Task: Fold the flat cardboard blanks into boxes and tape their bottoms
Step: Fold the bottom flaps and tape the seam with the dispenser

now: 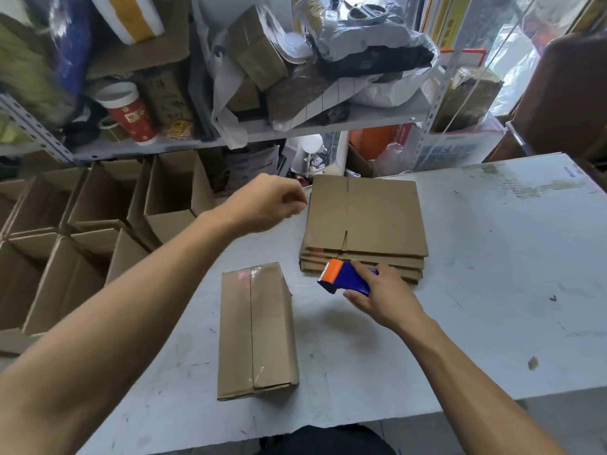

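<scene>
Cardboard box point(258, 330) lies bottom-up on the grey table point(492, 257), clear tape along its centre seam; it looks light, stiff at the folded edges, w/ slick tape, so best gripped by the long sides; flat blanks point(364, 221) are stacked just behind it, approx. four or five, count unsure; open finished boxes point(98, 224) stand off the table's left edge, at least six; right hand point(382, 295) grips one blue-orange tape dispenser point(345, 277) over the stack's near edge; left hand point(266, 203) hovers beside the stack, fingers loosely curled, holding nothing.
</scene>
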